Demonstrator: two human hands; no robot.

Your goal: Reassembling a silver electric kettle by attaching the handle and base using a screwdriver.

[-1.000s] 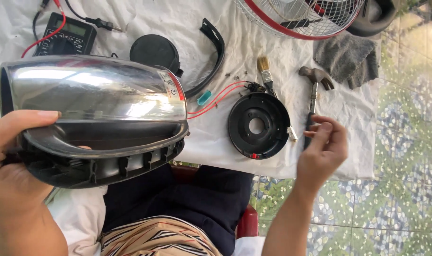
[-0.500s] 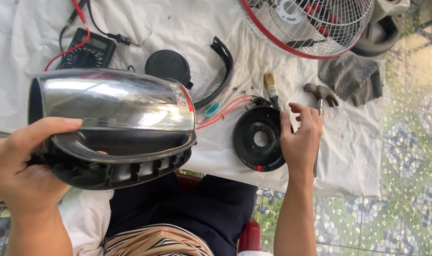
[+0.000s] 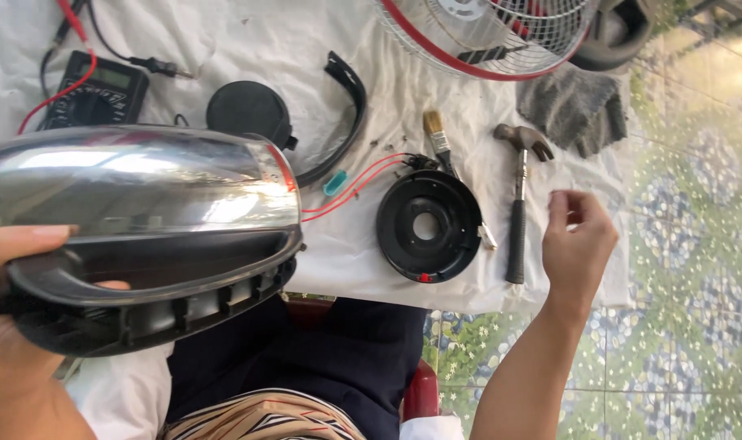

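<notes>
The right hand point(image 3: 579, 244) is seen empty, its fingers loosely curled, raised just right of the hammer point(image 3: 519, 195). Half a second earlier it lay against the edge of the black round base point(image 3: 428, 226); it has since been drawn off to the right, and the base, with its red wires point(image 3: 351, 191), is now fully uncovered on the white cloth point(image 3: 249, 49). The left hand point(image 3: 17, 326) is kept closed around the black handle of the chrome housing point(image 3: 139, 191), thumb along its upper edge, and the housing is held above the lap, nearer the left edge of the view than before. A small brush point(image 3: 436, 138) lies just above the base. Farther out, a black round cap point(image 3: 249, 114), a curved black strip point(image 3: 351, 110) and a multimeter point(image 3: 94, 98) are laid on the cloth, with a fan grille point(image 3: 501, 41) and a grey rag point(image 3: 575, 106) at the top.
</notes>
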